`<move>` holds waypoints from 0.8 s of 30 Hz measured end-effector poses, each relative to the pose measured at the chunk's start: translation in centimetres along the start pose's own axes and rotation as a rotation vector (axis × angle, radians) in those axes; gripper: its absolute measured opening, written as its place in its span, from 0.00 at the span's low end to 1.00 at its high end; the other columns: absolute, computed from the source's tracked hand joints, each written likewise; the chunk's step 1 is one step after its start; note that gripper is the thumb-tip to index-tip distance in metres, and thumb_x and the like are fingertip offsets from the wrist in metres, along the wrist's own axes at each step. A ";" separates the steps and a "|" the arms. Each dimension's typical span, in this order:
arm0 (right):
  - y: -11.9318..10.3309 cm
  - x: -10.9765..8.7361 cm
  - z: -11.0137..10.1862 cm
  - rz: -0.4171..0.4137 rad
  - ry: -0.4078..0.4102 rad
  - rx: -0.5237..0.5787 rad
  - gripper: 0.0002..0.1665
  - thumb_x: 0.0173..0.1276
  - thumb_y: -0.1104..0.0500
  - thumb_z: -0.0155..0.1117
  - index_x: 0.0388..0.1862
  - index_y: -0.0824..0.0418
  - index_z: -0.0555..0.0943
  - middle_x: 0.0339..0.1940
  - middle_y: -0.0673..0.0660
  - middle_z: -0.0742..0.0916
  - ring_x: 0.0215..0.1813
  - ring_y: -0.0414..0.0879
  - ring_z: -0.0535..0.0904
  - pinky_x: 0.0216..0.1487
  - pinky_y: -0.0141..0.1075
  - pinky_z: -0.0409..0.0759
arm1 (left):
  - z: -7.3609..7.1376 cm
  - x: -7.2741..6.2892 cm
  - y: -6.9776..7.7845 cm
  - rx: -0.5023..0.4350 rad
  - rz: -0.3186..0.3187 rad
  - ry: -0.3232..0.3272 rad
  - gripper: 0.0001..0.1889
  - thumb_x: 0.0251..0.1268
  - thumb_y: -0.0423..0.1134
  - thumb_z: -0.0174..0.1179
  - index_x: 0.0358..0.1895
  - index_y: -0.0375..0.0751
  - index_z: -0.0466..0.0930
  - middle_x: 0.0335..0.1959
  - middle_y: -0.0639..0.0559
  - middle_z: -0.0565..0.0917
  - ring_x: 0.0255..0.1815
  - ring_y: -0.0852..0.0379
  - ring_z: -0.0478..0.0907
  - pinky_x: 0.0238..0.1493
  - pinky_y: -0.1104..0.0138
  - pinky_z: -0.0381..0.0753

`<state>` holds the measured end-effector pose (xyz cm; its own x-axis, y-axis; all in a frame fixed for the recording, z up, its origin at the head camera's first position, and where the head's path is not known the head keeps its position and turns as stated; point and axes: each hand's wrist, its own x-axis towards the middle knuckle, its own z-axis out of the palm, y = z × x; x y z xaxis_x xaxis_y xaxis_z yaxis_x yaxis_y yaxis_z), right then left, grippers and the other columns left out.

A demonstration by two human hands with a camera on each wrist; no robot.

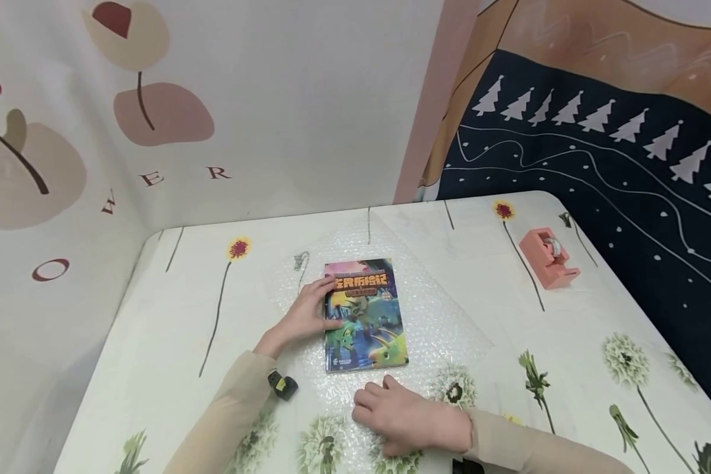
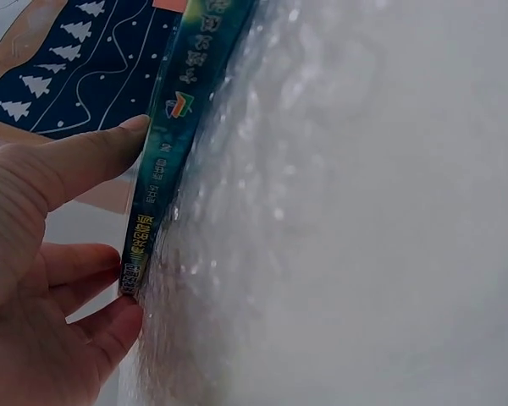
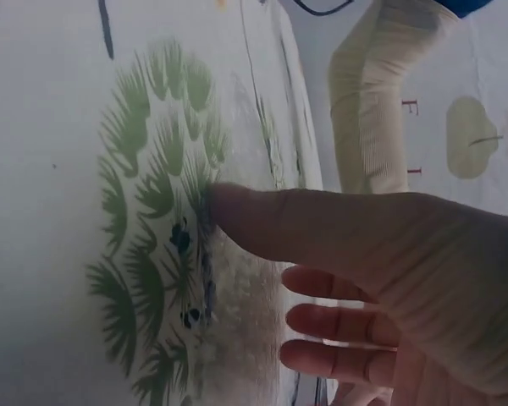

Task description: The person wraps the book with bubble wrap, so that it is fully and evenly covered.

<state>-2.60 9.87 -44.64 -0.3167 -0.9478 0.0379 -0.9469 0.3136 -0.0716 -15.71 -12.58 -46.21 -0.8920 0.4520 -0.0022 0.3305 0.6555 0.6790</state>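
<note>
A paperback book (image 1: 364,316) with a colourful dinosaur cover lies face up on a sheet of bubble wrap (image 1: 444,316). My left hand (image 1: 307,313) rests at the book's left edge, thumb and fingertips touching it. The left wrist view shows the spine (image 2: 173,144) close up, with the thumb (image 2: 110,161) along one side and other fingertips at its end. Just in front of the book, my right hand (image 1: 405,415) lies low over the wrap's near part, fingers loosely bent. In the right wrist view its thumb (image 3: 271,220) reaches to the wrap, and the other fingers stand apart from the thumb.
A pink tape dispenser (image 1: 548,258) with a roll of clear tape stands at the far right of the table. The flower-print tablecloth (image 1: 172,342) covers the tabletop. Patterned cloths hang behind (image 1: 308,105) and to the right (image 1: 569,151).
</note>
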 end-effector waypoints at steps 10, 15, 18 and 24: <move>0.5 0.0 -2.4 -0.037 0.157 -0.030 0.14 0.49 0.54 0.69 0.32 0.51 0.73 0.29 0.42 0.75 0.32 0.35 0.68 0.36 0.25 0.63 | 0.2 0.0 -0.3 -0.001 -0.013 -0.006 0.46 0.45 0.42 0.73 0.67 0.29 0.61 0.71 0.41 0.58 0.70 0.39 0.53 0.68 0.48 0.52; 2.3 0.5 -4.0 -0.019 0.335 0.019 0.09 0.49 0.64 0.66 0.31 0.56 0.78 0.26 0.44 0.80 0.30 0.34 0.74 0.41 0.24 0.74 | 0.1 0.0 -0.3 0.019 -0.018 -0.007 0.47 0.44 0.43 0.74 0.67 0.29 0.60 0.71 0.41 0.58 0.70 0.39 0.53 0.68 0.47 0.52; 3.6 0.9 -4.4 0.025 0.389 0.039 0.09 0.50 0.66 0.66 0.32 0.58 0.81 0.26 0.46 0.82 0.29 0.35 0.76 0.37 0.21 0.74 | 0.0 0.0 -0.2 0.018 -0.018 -0.008 0.46 0.43 0.43 0.74 0.67 0.29 0.60 0.71 0.41 0.58 0.70 0.39 0.53 0.68 0.47 0.52; 5.9 1.8 -4.1 0.201 0.406 0.124 0.08 0.56 0.68 0.61 0.36 0.62 0.82 0.28 0.51 0.84 0.31 0.41 0.79 0.37 0.27 0.78 | 0.1 0.1 -0.2 0.003 -0.025 -0.015 0.45 0.45 0.42 0.73 0.67 0.29 0.60 0.71 0.41 0.58 0.70 0.40 0.53 0.68 0.48 0.52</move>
<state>-8.98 10.22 -40.86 -0.5128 -0.7618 0.3959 -0.8585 0.4556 -0.2355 -15.80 -12.61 -46.38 -0.8954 0.4443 -0.0305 0.3087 0.6686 0.6765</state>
